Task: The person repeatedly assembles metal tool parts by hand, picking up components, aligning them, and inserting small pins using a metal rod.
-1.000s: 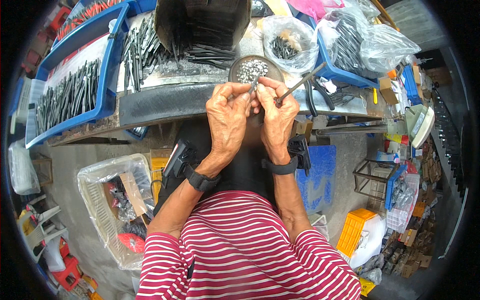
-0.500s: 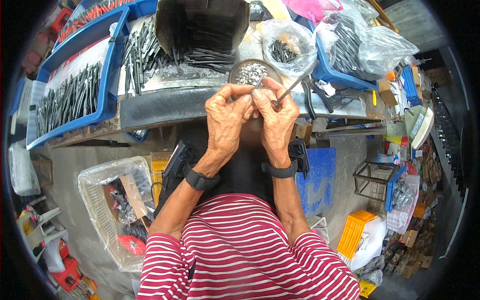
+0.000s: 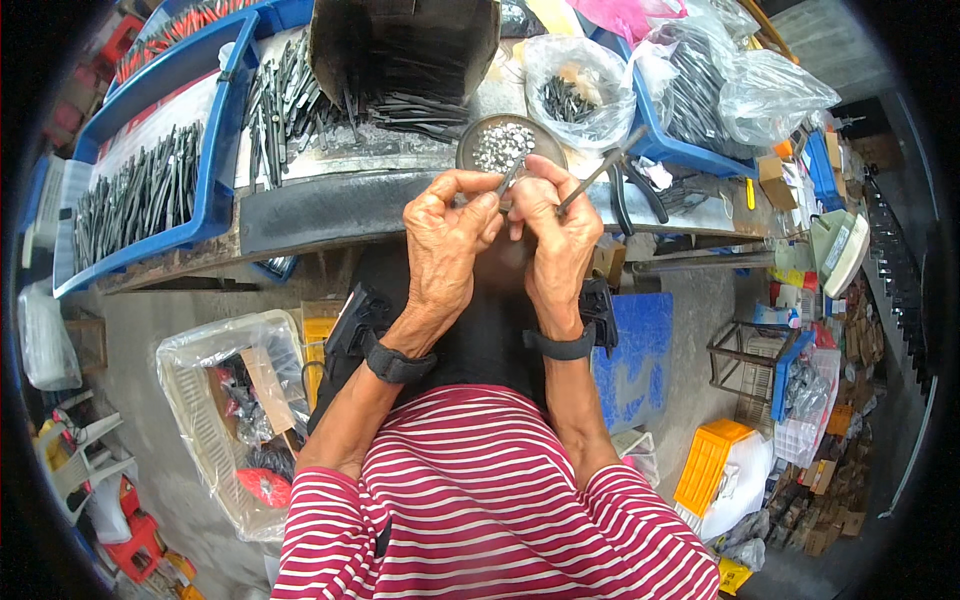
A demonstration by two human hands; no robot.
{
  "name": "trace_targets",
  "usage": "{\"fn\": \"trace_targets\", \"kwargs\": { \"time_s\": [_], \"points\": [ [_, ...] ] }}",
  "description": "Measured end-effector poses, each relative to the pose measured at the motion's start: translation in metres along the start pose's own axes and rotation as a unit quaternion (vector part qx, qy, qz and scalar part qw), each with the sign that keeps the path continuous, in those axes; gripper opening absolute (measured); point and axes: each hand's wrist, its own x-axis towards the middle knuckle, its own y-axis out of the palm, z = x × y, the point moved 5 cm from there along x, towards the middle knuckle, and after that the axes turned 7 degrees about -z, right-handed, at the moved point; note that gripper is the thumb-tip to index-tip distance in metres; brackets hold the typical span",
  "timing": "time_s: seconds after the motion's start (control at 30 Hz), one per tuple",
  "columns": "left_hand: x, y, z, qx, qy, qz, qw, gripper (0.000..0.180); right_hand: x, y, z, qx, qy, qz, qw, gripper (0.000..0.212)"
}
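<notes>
Left hand [image 3: 442,235] edged left, pinching dark strip [image 3: 510,177]; right hand [image 3: 560,235] gripping rod [image 3: 604,168]; cluttered bench [image 3: 390,157], grey floor [image 3: 690,385].

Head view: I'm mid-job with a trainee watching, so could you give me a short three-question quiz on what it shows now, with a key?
1. True or false: the left hand is empty.

2. Which hand holds the long, thin rod?
A) Left hand
B) Right hand
C) Neither

3. Fill in the blank: the small silvery-white pieces lie in a round ____ on the bench, just beyond the hands.

Key
1. False; it pinches a slim dark piece.
2. B; the rod slants up and away to the right.
3. Dish.
</notes>
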Motion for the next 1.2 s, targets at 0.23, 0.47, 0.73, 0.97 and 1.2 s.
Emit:
{"fn": "trace_targets", "kwargs": {
  "time_s": [0.23,0.47,0.73,0.97,1.2],
  "points": [
    [-0.004,0.001,-0.002,0.03,0.013,0.005,0.999,0.014,0.0,0.0,-0.008,0.034,0.046,-0.005,0.998,0.012],
    [-0.005,-0.003,-0.004,0.034,0.042,-0.008,0.999,0.013,-0.003,0.0,-0.001,-0.072,-0.008,0.022,0.997,0.013],
    [-0.009,-0.001,0.001,0.069,0.029,-0.02,0.997,0.013,-0.007,0.006,0.003,-0.245,-0.158,0.031,0.956,0.016],
    [-0.012,-0.002,0.0,0.134,0.051,-0.026,0.989,0.01,-0.007,0.012,0.001,-0.302,-0.244,0.017,0.922,0.021],
    [-0.009,-0.002,-0.013,0.174,0.117,-0.028,0.977,0.011,-0.008,0.024,0.011,-0.276,-0.19,0.02,0.942,0.026]
  ]
}}
